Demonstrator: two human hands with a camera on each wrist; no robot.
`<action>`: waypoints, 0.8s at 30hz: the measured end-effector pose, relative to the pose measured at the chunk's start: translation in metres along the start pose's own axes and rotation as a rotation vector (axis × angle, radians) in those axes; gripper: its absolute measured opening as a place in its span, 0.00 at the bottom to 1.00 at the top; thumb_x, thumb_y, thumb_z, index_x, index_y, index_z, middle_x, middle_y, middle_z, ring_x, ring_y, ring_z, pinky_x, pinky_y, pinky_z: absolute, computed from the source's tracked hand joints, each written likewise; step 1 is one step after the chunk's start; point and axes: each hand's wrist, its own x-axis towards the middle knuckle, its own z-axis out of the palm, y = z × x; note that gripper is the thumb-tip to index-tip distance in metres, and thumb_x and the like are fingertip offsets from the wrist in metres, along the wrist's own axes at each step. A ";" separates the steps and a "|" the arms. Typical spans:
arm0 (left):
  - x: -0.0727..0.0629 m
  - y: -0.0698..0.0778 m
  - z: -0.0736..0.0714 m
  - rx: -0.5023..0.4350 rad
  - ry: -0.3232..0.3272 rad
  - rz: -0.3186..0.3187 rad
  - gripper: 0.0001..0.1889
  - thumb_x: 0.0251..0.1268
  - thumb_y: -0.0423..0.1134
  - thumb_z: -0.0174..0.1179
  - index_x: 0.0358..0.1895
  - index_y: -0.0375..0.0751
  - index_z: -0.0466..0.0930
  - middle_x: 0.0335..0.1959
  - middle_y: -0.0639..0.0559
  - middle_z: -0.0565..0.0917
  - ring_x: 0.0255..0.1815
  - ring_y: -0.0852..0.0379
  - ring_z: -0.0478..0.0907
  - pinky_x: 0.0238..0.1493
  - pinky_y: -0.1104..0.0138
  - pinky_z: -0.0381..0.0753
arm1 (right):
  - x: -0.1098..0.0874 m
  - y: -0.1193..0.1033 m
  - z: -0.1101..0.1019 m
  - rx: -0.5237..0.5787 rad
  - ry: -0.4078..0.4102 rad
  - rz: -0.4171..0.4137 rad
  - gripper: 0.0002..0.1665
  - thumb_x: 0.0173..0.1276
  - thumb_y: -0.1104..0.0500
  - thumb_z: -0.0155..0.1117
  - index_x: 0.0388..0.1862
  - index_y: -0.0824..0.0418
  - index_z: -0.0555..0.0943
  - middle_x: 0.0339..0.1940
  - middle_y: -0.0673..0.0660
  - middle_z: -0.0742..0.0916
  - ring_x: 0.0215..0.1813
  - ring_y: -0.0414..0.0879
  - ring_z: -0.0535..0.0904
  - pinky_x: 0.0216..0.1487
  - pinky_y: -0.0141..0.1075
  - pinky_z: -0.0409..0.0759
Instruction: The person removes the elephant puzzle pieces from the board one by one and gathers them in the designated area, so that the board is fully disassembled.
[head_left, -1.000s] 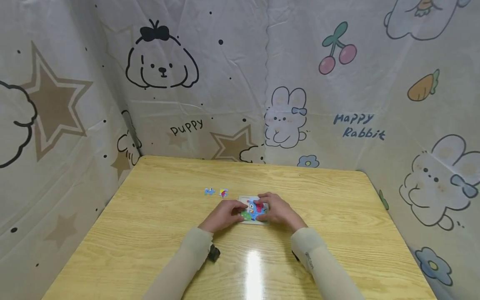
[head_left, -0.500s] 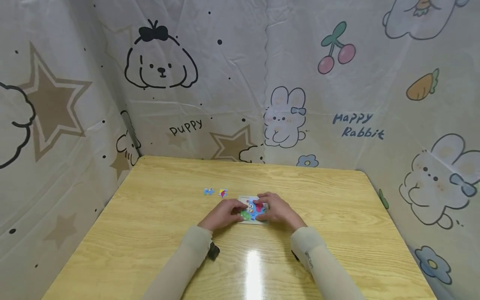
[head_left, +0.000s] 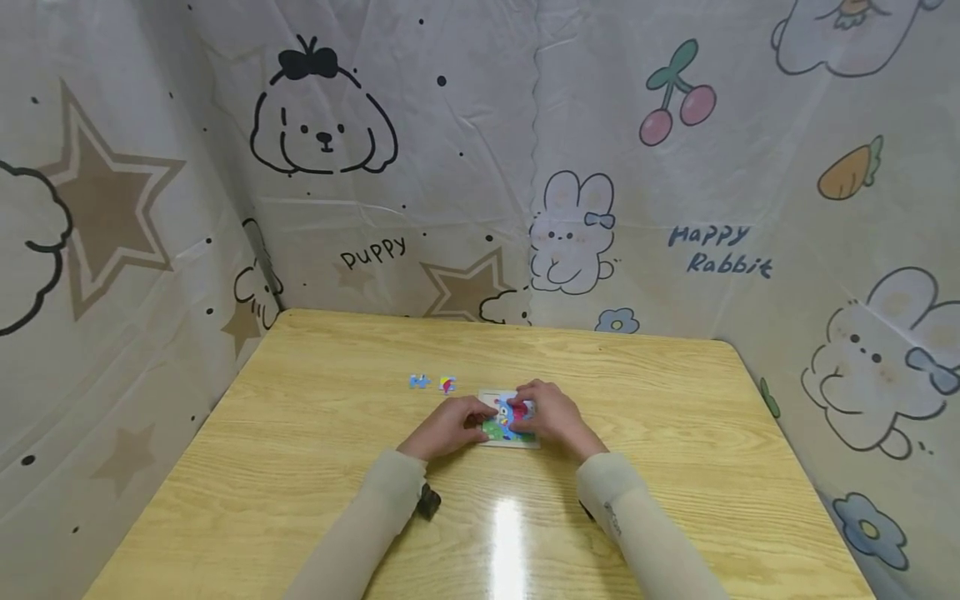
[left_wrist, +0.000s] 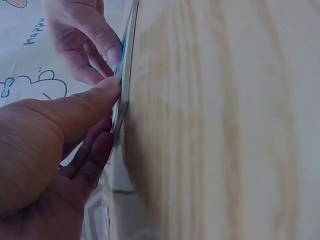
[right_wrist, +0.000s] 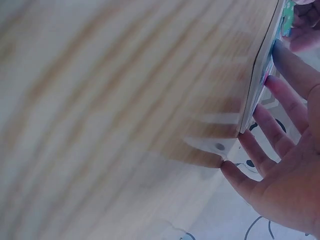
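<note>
A small jigsaw puzzle (head_left: 503,430), mostly blue, green and red, sits in a pale tray (head_left: 491,395) at mid-table. My left hand (head_left: 450,427) holds the tray's left side, thumb near the front and fingers farther back. In the left wrist view, the left thumb (left_wrist: 102,90) lies at the tray's edge. My right hand (head_left: 557,418) reaches over the right side, its thumb and index fingertips touching the pieces around a red patch. The right wrist view shows its fingers (right_wrist: 287,107) spread and fairly straight, with the little finger down on the table.
Two loose puzzle pieces lie behind the left hand: a blue one (head_left: 419,382) and a yellow-and-red one (head_left: 447,384). The wooden table (head_left: 337,354) is backed by a printed cloth (head_left: 465,200) on the far side and both flanks.
My right hand has shifted slightly over the puzzle, and the red patch under its fingers shows a little differently. The left hand keeps its place; the loose pieces have not moved.
</note>
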 end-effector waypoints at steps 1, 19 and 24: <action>0.000 -0.001 0.000 -0.005 0.003 0.001 0.20 0.66 0.32 0.70 0.61 0.37 0.84 0.54 0.46 0.87 0.48 0.57 0.81 0.52 0.63 0.83 | 0.000 -0.001 0.000 0.000 -0.002 0.001 0.24 0.62 0.50 0.81 0.57 0.51 0.89 0.69 0.56 0.81 0.71 0.60 0.73 0.70 0.58 0.74; -0.008 -0.007 -0.010 -0.075 0.065 0.000 0.21 0.67 0.33 0.70 0.63 0.37 0.83 0.57 0.46 0.86 0.54 0.53 0.83 0.61 0.56 0.83 | 0.001 0.001 0.001 -0.002 -0.022 0.010 0.25 0.62 0.49 0.80 0.58 0.50 0.88 0.70 0.56 0.80 0.73 0.59 0.72 0.71 0.60 0.73; -0.013 -0.008 -0.021 -0.075 0.091 -0.027 0.21 0.67 0.31 0.69 0.63 0.37 0.83 0.57 0.46 0.86 0.55 0.51 0.82 0.62 0.55 0.83 | 0.001 0.001 0.001 -0.010 -0.027 0.015 0.24 0.63 0.49 0.80 0.58 0.50 0.89 0.70 0.55 0.81 0.73 0.60 0.71 0.72 0.60 0.72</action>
